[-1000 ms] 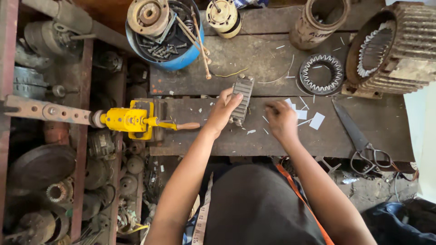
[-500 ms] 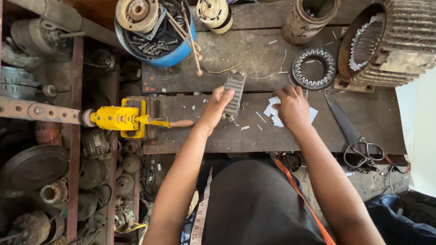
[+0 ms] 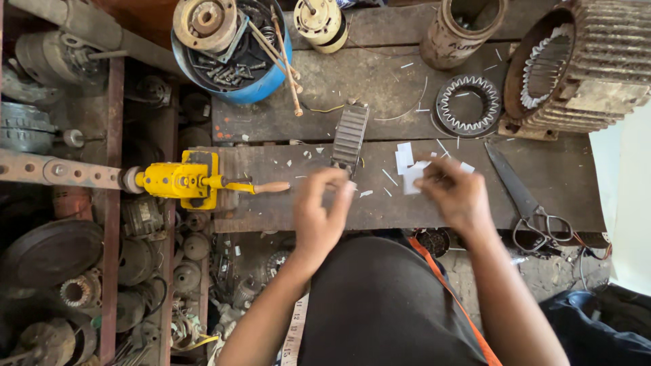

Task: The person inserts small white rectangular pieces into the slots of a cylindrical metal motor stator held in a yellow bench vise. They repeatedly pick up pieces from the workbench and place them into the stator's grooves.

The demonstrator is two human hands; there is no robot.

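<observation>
The left hand (image 3: 324, 213) hovers over the wooden surface (image 3: 434, 196), fingers curled loosely together at the near end of a ribbed grey metal block (image 3: 350, 137); whether they pinch anything cannot be told. The right hand (image 3: 458, 196) rests on white paper pieces (image 3: 410, 173), fingertips pressing them down. The hands lie apart, the block between and just beyond them. Scissors (image 3: 525, 203) lie to the right, a toothed metal ring (image 3: 468, 105) beyond the paper, a yellow hand tool (image 3: 186, 181) at the left edge.
</observation>
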